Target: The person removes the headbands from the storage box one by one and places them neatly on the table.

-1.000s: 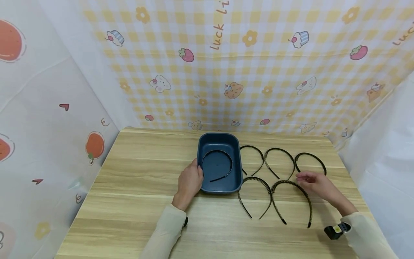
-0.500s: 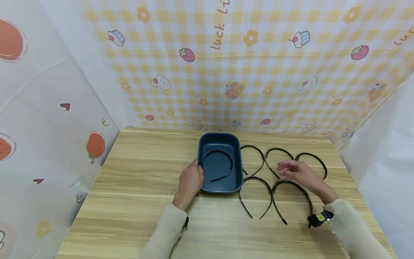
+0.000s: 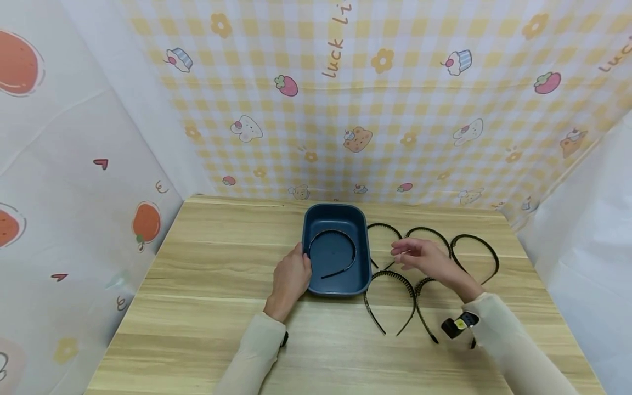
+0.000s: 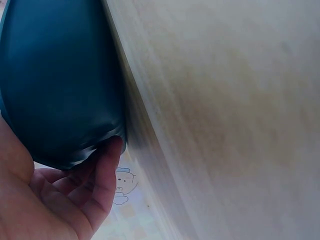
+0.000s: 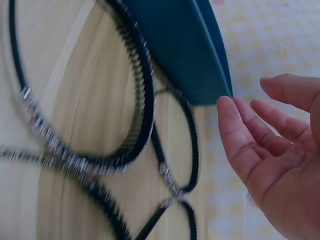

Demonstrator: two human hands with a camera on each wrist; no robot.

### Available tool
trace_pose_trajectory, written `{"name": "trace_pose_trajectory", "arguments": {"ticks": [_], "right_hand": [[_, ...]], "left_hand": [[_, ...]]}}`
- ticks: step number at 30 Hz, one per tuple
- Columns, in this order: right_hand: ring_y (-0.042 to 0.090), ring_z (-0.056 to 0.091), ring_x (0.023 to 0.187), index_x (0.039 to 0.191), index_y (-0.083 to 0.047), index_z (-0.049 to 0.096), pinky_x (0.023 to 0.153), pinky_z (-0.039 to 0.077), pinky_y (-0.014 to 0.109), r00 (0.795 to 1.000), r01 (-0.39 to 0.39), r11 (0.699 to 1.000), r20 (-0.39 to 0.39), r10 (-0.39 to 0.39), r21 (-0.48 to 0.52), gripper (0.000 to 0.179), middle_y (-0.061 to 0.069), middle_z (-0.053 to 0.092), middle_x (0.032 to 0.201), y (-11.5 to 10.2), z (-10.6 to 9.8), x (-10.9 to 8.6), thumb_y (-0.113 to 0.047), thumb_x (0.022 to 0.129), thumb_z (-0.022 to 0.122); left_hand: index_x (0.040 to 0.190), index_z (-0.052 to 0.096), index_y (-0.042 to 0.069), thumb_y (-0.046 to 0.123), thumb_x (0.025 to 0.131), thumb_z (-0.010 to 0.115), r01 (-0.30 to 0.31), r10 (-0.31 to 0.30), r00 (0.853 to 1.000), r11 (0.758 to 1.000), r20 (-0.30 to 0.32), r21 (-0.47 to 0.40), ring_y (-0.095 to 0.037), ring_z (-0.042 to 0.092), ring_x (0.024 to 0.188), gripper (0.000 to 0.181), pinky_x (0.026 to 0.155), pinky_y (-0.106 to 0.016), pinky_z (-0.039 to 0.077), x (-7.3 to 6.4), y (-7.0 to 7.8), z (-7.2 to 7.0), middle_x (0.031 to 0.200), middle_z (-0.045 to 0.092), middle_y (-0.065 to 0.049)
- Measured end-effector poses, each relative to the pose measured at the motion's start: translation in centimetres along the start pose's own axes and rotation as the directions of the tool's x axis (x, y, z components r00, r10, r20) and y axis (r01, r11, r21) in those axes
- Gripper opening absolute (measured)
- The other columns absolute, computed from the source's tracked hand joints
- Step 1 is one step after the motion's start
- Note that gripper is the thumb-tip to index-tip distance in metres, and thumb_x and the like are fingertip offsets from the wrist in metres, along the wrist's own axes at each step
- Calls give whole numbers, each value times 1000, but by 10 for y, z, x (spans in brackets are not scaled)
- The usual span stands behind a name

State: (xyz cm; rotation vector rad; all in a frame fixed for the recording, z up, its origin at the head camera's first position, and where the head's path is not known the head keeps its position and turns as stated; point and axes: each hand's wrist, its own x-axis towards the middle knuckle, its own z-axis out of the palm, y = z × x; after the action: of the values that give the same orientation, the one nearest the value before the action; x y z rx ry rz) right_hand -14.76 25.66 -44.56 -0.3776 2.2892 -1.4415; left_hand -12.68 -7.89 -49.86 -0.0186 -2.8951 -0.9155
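Observation:
A dark blue plastic basin (image 3: 364,277) stands on the table, with one black headband (image 3: 354,248) lying inside. My left hand (image 3: 291,277) grips the basin's left side; in the left wrist view its curled fingers (image 4: 102,180) press against the outer wall. My right hand (image 3: 424,258) hovers over the headbands right of the basin, fingers loosely extended and holding nothing. Beneath and around it lie the back headbands, one nearest the basin (image 3: 382,224), a middle one (image 3: 427,229) and a far right one (image 3: 474,237). A toothed headband (image 3: 411,288) lies in front; another (image 3: 424,321) is partly hidden by my right arm.
The wooden table (image 3: 222,247) extends left of the basin and toward the front. A yellow checked curtain (image 3: 316,109) hangs behind it, with white cloth (image 3: 587,219) on the right and a printed white sheet (image 3: 113,219) on the left.
My right hand has moved left from the far right headbands toward the basin, its fingers still free. The left hand and the basin have stayed in place.

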Motion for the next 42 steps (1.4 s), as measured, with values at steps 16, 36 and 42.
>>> {"name": "trace_pose_trajectory", "arguments": {"ticks": [16,36,42], "right_hand": [[34,65,113,139,11,46,92,53,49,997,20,1000,70,-20,13,44,31,56,133,-34,45,28,-6,100,54],[40,42,137,146,7,38,110,38,50,985,-120,985,-105,133,123,52,27,40,150,-49,97,63,-6,99,56],[40,29,146,148,7,34,114,32,51,968,-127,985,-204,149,118,55,25,35,154,-53,111,69,-2,96,52]], "left_hand": [[133,57,-5,13,100,52,-28,28,999,1000,-22,4,-36,70,79,38,57,-45,54,-3,2,-3,106,70,-20],[134,56,-5,12,101,51,-26,26,1000,1000,-10,-15,-29,67,71,37,53,-39,51,-3,2,-4,100,70,-17],[130,58,-2,12,101,51,-22,22,1000,1000,-7,-18,-27,66,68,33,50,-37,49,-2,2,-3,93,69,-14]]}}
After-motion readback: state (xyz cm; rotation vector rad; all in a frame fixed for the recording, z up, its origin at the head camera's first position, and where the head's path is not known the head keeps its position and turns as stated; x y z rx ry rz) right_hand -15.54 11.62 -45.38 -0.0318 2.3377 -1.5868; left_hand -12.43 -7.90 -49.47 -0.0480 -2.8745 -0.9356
